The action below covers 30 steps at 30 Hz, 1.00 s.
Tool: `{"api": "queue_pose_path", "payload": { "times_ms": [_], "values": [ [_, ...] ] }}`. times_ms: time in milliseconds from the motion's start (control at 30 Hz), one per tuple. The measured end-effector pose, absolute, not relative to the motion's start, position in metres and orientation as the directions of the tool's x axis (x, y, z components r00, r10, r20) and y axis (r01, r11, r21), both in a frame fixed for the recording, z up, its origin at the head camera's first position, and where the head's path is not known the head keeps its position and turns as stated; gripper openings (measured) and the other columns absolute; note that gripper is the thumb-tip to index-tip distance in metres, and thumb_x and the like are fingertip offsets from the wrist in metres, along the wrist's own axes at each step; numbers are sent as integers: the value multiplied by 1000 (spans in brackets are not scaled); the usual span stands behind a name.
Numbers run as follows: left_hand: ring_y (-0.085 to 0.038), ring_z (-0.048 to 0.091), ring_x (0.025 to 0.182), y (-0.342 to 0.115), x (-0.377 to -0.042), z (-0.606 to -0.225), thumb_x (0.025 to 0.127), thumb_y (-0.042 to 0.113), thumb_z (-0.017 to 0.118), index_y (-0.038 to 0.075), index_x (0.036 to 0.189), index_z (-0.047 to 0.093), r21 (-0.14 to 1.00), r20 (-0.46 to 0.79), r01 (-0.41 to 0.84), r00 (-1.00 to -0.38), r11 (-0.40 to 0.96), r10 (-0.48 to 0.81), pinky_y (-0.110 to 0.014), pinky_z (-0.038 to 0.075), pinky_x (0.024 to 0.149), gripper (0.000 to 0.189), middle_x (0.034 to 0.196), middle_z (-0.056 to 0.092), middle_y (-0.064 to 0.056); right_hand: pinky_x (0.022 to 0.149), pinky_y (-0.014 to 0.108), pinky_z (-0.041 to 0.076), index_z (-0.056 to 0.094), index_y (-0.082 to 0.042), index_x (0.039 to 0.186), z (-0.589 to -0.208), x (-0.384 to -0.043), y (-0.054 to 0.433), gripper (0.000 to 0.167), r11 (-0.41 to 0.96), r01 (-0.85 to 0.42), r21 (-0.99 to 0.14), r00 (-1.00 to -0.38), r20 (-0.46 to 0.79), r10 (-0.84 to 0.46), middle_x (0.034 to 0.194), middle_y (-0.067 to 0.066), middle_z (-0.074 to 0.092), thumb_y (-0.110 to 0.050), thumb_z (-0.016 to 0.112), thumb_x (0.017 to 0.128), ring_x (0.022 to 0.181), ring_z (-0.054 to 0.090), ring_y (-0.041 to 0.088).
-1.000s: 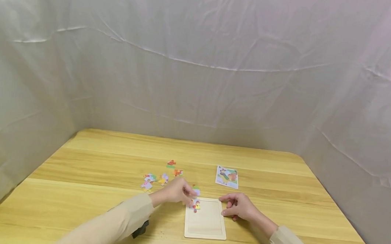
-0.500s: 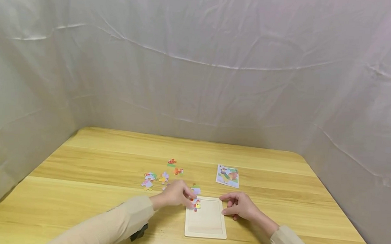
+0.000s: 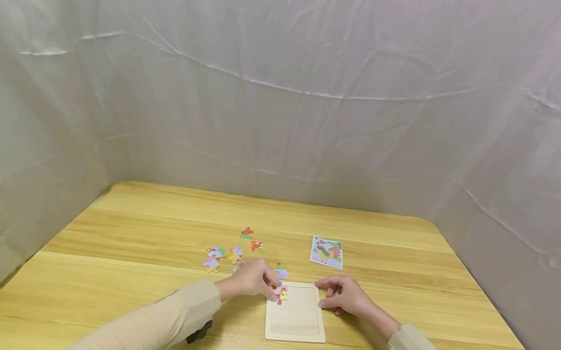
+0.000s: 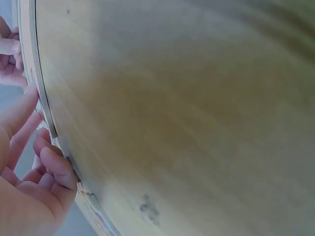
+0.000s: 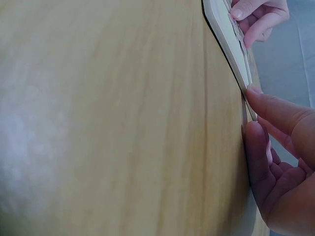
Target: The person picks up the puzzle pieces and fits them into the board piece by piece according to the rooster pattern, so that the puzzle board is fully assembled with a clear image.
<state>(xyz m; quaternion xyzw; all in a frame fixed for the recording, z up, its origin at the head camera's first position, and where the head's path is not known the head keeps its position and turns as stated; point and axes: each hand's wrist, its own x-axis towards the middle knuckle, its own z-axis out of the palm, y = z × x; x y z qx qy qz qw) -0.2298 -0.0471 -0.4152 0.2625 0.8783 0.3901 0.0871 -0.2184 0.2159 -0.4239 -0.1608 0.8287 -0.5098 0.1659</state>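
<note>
In the head view, a pale wooden puzzle tray (image 3: pixel 296 338) lies flat near the front of the table. My left hand (image 3: pixel 253 277) pinches a colourful jigsaw piece (image 3: pixel 282 295) between thumb and fingertips, over the tray's upper left corner. On the opposite side, my right hand (image 3: pixel 344 295) grips the tray's edge, thumb on the right rim and index finger at the upper right corner. The right wrist view has that thumb (image 5: pixel 256 91) right at the rim, the other fingers folded below. From the left wrist, the tray shows only edge-on.
Several loose jigsaw pieces (image 3: pixel 216 252) lie left of the tray, with an orange one (image 3: pixel 256 245) farther back. Another piece (image 3: pixel 280 272) lies just beyond the tray's top edge. A picture card (image 3: pixel 326 252) rests behind my right hand. Grey cloth (image 3: pixel 282 133) hangs around the wooden table (image 3: pixel 164 211).
The left hand shifts very slightly and settles with the jigsaw piece at the tray's upper left corner. The right hand keeps its place on the tray's edge.
</note>
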Motion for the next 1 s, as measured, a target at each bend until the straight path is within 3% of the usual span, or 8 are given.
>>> {"api": "queue_pose_path", "payload": {
  "times_ms": [300,567,867,1000],
  "values": [
    [-2,30,41,-47,-229,-410,63,16,80,10,76,73,678,37,398,-858,618,512,-16,22,38,16,78,67,5,41,20,42,59,12,106,-417,-216,211,39,433,-93,-897,-898,-112,-425,66,3,49,-1,72,71,49,42,10],
    [-2,38,47,-48,-228,-407,63,15,80,11,74,73,652,38,392,-871,648,489,-16,29,41,14,76,66,5,41,22,43,61,9,103,-421,-218,211,40,470,-115,-875,-907,-100,-410,65,1,49,-4,75,68,50,42,10],
    [-3,35,47,-48,-230,-409,63,16,80,13,72,73,648,26,382,-875,659,483,-17,28,40,12,75,65,7,41,22,43,62,9,101,-419,-218,211,39,475,-130,-870,-906,-90,-413,65,2,49,-5,76,68,50,43,9],
    [-2,43,51,-50,-233,-411,64,13,79,11,72,73,672,24,387,-863,631,505,-17,36,44,10,76,66,5,41,22,43,62,8,101,-420,-219,212,38,479,-126,-869,-907,-96,-411,65,2,49,-6,76,68,51,43,8]
  ]
}}
